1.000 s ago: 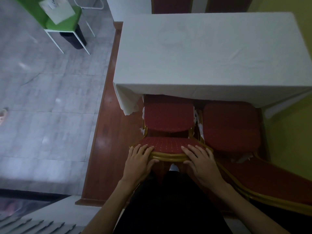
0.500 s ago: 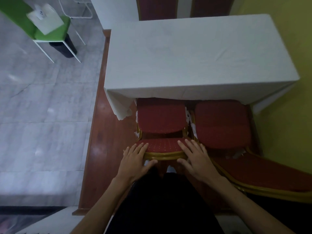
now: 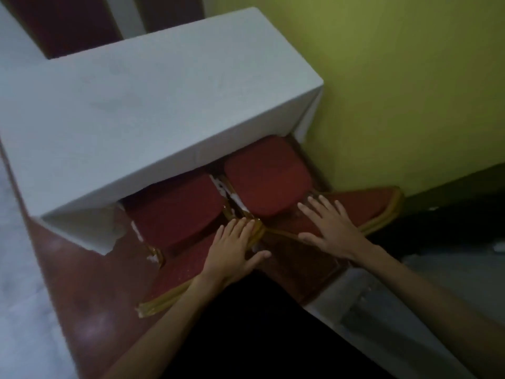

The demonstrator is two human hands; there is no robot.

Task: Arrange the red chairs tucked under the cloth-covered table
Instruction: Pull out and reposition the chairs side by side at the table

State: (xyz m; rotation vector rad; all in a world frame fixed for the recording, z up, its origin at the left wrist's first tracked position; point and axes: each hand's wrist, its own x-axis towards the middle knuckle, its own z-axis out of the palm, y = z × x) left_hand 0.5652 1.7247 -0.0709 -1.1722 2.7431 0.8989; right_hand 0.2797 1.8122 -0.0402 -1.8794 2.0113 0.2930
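Both red chairs already sit with their seats partly under the cloth-covered tabletop (image 3: pixel 153 105), so the step in hand looks like the final squaring-up rather than a first push. The left chair (image 3: pixel 175 206) is tucked near the table's corner, where the white cloth (image 3: pixel 84 231) hangs. The right chair (image 3: pixel 267 176) stands just beside it, close to the yellow-green wall (image 3: pixel 396 91), and only a narrow gap shows between the two seats. The left hand (image 3: pixel 235 250) lies flat, palm down, on the right end of the left chair's backrest. Its fingers are straight and close together, reaching onto that chair's gold frame (image 3: pixel 164 302) where the two backs meet, and the thumb is held out to the side. The right hand (image 3: pixel 334 229) is spread wide, fingers splayed, lying flat on the upholstered back of the right chair. Neither hand curls round anything. The two backs seem to meet at an angle rather than in one line, though the wide lens may exaggerate this, so I judge that the right chair needs the more correction. The next move calls for an even forward push through both palms, with a little more on the right chair's wall-side end, to bring the backs parallel to the table's edge. A firmer hold on the frame would help if a leg drags on the wooden floor (image 3: pixel 90 283). The hanging cloth and the wall are the things to avoid catching.
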